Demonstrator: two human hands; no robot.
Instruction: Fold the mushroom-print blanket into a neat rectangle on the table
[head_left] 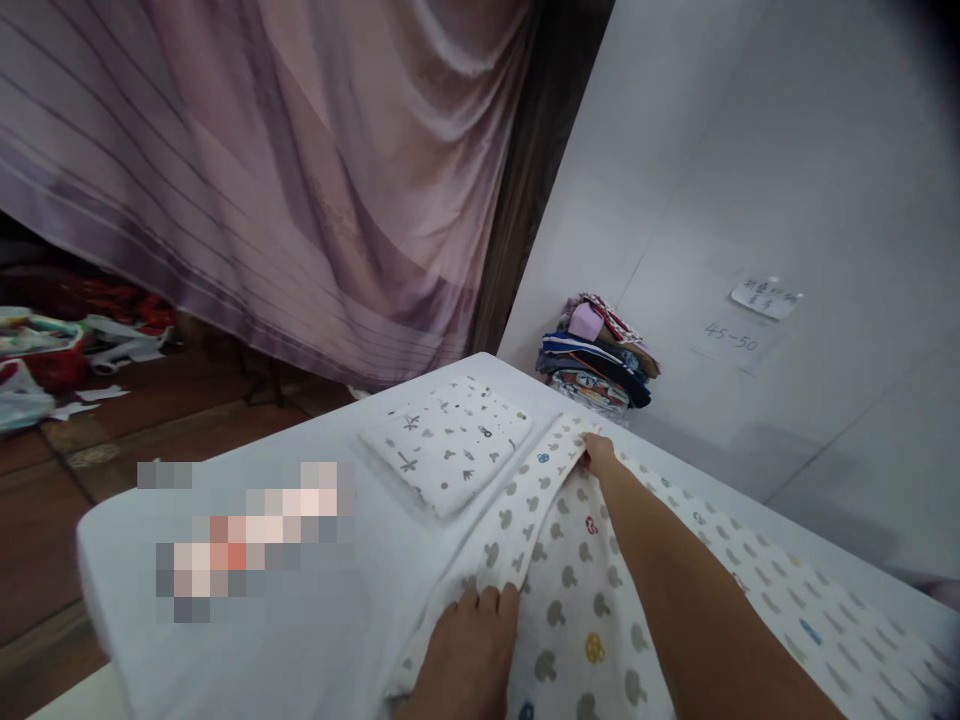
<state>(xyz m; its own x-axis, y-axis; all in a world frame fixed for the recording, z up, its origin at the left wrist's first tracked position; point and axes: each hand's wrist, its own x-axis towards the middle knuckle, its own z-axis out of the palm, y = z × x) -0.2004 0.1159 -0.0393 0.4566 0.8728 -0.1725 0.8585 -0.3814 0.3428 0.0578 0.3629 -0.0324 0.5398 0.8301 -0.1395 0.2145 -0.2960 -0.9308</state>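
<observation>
The patterned cloth (566, 610) at five o'clock, cut off below and partly hidden by the right forearm (694, 565), is pinched in the right hand (599, 453), while the left hand (477, 630) lies on it, thumb unseen, its grip impossible to tell.

Folded cloth (450, 440) on table (300, 660), left of larger cloth (574, 600).

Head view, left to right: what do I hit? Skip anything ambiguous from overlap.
Plastic bag → left hand → right hand → paper note on the wall.
</observation>
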